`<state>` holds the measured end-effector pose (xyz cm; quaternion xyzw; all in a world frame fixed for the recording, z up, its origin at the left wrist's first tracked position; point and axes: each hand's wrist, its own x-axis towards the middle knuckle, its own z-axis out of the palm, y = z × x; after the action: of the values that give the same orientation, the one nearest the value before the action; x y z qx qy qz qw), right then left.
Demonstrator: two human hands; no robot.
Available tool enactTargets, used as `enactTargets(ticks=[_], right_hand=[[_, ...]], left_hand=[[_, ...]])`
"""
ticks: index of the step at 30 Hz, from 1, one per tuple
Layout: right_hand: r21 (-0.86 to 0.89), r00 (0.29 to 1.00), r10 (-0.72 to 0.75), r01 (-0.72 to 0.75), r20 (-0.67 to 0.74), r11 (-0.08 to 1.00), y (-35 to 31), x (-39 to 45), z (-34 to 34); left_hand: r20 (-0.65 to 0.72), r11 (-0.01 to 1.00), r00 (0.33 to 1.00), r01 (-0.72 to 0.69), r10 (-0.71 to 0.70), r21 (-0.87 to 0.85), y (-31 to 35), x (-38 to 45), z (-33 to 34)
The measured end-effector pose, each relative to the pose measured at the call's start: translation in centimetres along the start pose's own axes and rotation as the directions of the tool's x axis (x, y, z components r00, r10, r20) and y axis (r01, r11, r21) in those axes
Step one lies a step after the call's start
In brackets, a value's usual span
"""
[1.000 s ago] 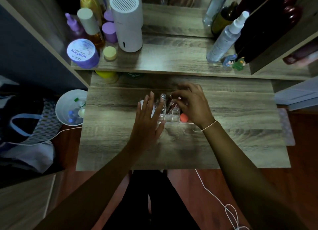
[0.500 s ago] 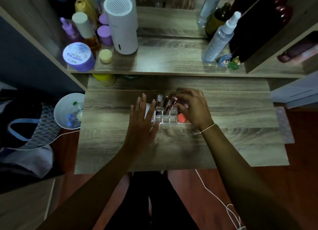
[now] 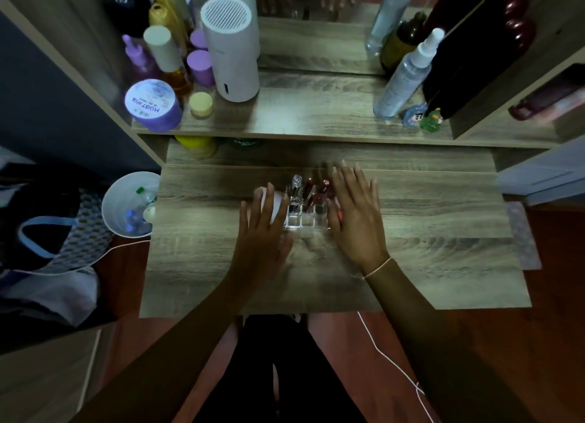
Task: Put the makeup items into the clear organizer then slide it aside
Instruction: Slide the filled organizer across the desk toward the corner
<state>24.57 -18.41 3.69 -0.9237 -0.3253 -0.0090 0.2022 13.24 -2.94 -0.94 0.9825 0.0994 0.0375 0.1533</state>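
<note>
Your two flat, open hands bracket the clear organizer [image 3: 305, 215] on the wooden worktop [image 3: 427, 232]. Your left hand [image 3: 264, 229] rests against its left side and your right hand [image 3: 354, 213] against its right, neither grip closed. Several makeup tubes [image 3: 311, 190] stand upright in its compartments.

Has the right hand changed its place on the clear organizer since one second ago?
Yes. The right hand, earlier curled over the tubes, now lies open and flat against the right end of the clear organizer, on the desk.

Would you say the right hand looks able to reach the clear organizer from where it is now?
Probably yes: the right hand lies open against the clear organizer, with nothing between them.
</note>
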Motion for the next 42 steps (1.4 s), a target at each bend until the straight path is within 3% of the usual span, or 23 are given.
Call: enactTargets(ticks=[7,10,14,19,32,42], right_hand=[[0.243,0.947,0.298,-0.263,-0.121,0.934,1.4,-5.2,1.3],[0.288,0.912,0.408,-0.383,-0.032,0.878,3.1,-6.8,2.4],[0.252,0.886,0.452,-0.462,0.099,0.850,5.0,-7.1,4.1],[0.160,0.900,0.415,-0.433,0.130,0.887,5.7,-5.8,6.0],[0.243,0.899,0.436,-0.432,0.042,0.869,6.3,-4.6,7.9],[0.254,0.899,0.435,-0.431,0.044,0.866,6.2,-4.7,7.9]], left_hand=[[0.056,0.959,0.965,0.262,-0.258,-0.103,-2.2,-1.5,0.4],[0.063,0.935,0.950,0.312,-0.306,-0.170,-3.7,-1.9,0.8],[0.086,0.908,0.934,0.356,-0.345,-0.222,-5.0,-2.0,1.7],[0.113,0.902,0.931,0.364,-0.347,-0.231,-5.1,-1.3,3.2],[-0.016,0.899,0.952,0.284,-0.306,-0.333,-5.2,0.2,4.7],[-0.005,0.891,0.960,0.258,-0.281,-0.374,-5.4,0.2,4.9]])
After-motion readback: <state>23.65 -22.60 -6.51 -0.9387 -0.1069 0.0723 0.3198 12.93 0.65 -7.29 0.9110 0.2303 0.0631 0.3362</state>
